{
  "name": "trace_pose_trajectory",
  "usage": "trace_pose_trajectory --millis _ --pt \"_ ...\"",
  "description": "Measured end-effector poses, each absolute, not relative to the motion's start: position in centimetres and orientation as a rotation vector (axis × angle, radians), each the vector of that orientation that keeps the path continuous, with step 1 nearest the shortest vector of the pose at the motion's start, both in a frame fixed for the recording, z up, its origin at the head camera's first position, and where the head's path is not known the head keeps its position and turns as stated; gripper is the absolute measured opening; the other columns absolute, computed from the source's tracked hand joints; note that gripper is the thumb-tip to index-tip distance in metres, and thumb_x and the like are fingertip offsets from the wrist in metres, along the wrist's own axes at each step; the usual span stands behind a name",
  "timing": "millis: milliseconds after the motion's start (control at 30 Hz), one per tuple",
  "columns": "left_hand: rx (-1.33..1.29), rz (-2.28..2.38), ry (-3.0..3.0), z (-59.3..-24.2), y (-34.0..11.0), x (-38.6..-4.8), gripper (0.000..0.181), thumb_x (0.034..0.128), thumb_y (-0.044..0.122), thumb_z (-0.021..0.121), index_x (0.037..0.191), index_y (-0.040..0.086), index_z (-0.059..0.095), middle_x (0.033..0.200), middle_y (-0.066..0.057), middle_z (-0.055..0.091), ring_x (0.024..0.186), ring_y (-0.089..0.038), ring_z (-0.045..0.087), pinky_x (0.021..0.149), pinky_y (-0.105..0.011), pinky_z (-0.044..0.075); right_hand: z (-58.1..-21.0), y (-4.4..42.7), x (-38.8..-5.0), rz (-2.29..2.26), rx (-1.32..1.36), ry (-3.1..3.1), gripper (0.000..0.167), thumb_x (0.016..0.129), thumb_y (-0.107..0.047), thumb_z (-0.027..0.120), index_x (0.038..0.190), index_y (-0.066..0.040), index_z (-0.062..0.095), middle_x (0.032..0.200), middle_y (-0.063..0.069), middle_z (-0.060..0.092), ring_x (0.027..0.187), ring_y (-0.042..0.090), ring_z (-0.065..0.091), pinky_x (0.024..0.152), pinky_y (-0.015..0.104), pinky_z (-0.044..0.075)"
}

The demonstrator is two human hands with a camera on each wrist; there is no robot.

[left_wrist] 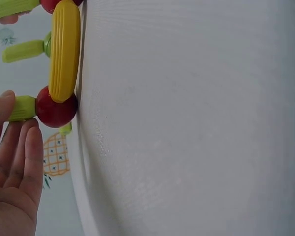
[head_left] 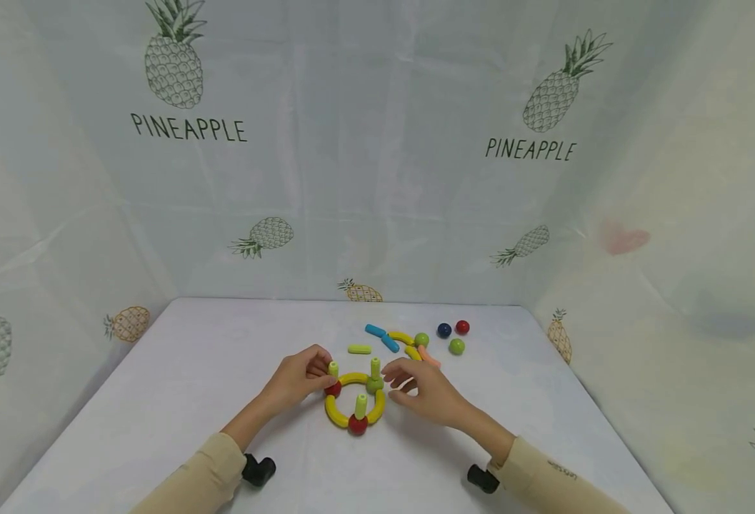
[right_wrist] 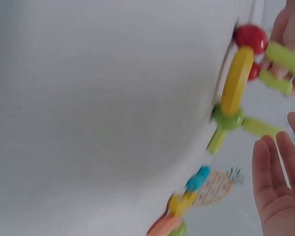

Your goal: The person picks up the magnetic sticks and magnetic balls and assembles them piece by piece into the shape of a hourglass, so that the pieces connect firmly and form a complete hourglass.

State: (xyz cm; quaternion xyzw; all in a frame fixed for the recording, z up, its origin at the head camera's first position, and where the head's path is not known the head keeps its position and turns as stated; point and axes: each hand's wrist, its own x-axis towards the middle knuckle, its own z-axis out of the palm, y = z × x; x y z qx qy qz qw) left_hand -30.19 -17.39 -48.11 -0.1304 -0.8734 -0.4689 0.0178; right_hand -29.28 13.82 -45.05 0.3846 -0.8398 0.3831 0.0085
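Note:
A ring of three yellow curved toy rods (head_left: 336, 414) lies on the table, joined by a front red ball (head_left: 358, 426), a left red ball (left_wrist: 56, 109) and a green ball (head_left: 374, 387). From each ball a light green rod stands up. My left hand (head_left: 298, 377) pinches the light green rod (left_wrist: 22, 108) on the left red ball between thumb and fingers. Beside the right upright rod (head_left: 375, 368), my right hand (head_left: 427, 390) holds nothing, its thumb apart from its loosely bent fingers. The fingertips (right_wrist: 282, 136) are close to that rod's end; whether they touch is unclear.
Beyond the ring on the table (head_left: 248, 321) lie a loose light green rod (head_left: 359, 349), blue rods (head_left: 375, 330), more yellow curved rods (head_left: 401, 337) and an orange rod (head_left: 428, 358). Farther right are a navy ball (head_left: 444, 330), a red ball (head_left: 463, 327) and green balls (head_left: 457, 346).

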Motion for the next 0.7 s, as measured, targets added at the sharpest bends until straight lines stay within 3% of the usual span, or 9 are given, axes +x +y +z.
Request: trace_pose_trajectory --millis 167,700 --pt "-0.391 -1.453 -2.716 -48.1 -17.5 -30.1 0.028 0.0918 0.016 0.085 0.111 0.017 0.065 0.099 0.005 0.071 0.090 -0.011 0.068 0.081 -0.026 0.061 -44.8 17.2 -31.6 1.060 1.138 -2.597 0.034 0.094 -0.002 0.080 0.124 -0.013 0.069 0.115 0.007 0.075 0.101 0.028 0.074 0.084 0.040 0.064" --pt "-0.385 -1.443 -2.727 -47.7 -17.2 -30.0 0.027 0.0921 0.017 0.085 0.112 0.017 0.066 0.099 0.005 0.070 0.090 -0.012 0.067 0.083 -0.026 0.061 -45.2 23.6 -37.4 0.813 0.947 -2.600 0.039 0.087 0.002 0.083 0.124 -0.003 0.070 0.120 0.015 0.073 0.108 0.040 0.069 0.083 0.047 0.064"
